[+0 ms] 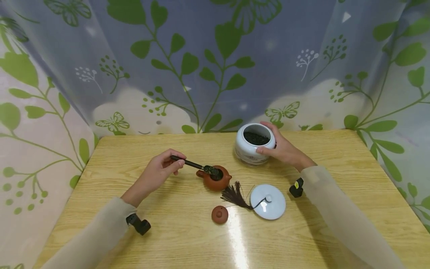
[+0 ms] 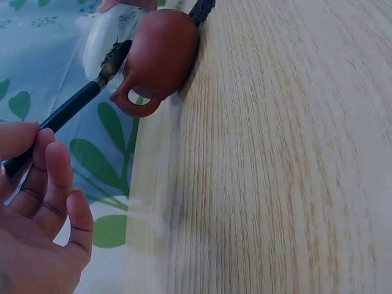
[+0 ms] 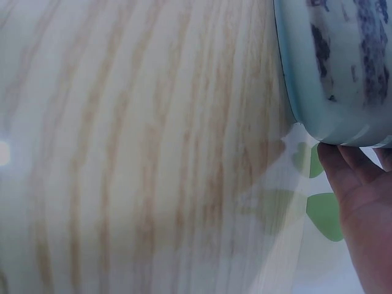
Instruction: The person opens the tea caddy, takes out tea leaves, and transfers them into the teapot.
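Thumb and fingers of your left hand (image 1: 157,172) are pinching the dark handle of the scoop (image 1: 194,164) near its back end. That scoop is hovering at the mouth of the brown teapot (image 1: 215,185), its blade carrying dark leaves (image 1: 209,170); whether it is touching the rim, these views are not showing. Its long axis is running left to right, slanting slightly toward the near edge of the desk (image 1: 181,235), the loaded tip pointing toward the right edge. The teapot is sitting around the desk's middle, somewhat toward the far edge, its handle facing left and its spout facing right, so scoop and pot are roughly lining up.

You are apparently loading leaves into the pot; the next move is probably calling for a small roll of the wrist with the blade over the mouth, lest leaves be spilling outside.

Your right hand (image 1: 286,150) is gripping the white jar (image 1: 247,154) near the far edge, right of center, more leaves showing inside. Nearer you, the small brown lid (image 1: 220,215) is lying below the pot, the white lid (image 1: 263,211) is resting to its right, and a dark tassel (image 1: 233,195) is lying between pot and white lid.
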The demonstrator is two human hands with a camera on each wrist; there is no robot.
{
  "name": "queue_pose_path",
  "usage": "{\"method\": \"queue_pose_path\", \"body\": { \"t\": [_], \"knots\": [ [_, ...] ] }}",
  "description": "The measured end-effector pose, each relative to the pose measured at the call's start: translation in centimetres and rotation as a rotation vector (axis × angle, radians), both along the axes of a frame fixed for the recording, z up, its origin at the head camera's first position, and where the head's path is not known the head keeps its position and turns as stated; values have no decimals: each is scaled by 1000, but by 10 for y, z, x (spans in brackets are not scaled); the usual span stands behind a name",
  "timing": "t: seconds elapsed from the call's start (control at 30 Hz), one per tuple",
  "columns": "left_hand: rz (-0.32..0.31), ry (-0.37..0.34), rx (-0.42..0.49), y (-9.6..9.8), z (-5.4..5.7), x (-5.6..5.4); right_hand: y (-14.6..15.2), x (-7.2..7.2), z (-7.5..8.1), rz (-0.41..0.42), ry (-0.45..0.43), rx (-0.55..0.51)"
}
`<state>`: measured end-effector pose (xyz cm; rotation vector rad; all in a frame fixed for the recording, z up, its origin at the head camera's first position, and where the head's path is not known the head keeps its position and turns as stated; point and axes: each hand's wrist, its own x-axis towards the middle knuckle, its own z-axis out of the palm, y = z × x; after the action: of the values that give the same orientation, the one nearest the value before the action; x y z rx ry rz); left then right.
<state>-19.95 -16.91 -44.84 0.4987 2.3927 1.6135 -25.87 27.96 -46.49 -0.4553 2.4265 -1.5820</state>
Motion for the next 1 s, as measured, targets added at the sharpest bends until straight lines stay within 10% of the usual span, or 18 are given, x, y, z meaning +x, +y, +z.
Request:
{"method": "queue_pose_path", "body": {
  "t": [1.0],
  "knots": [
    [-34, 59, 43, 16, 8, 2, 0, 1, 0, -3, -12, 7]
  ]
}}
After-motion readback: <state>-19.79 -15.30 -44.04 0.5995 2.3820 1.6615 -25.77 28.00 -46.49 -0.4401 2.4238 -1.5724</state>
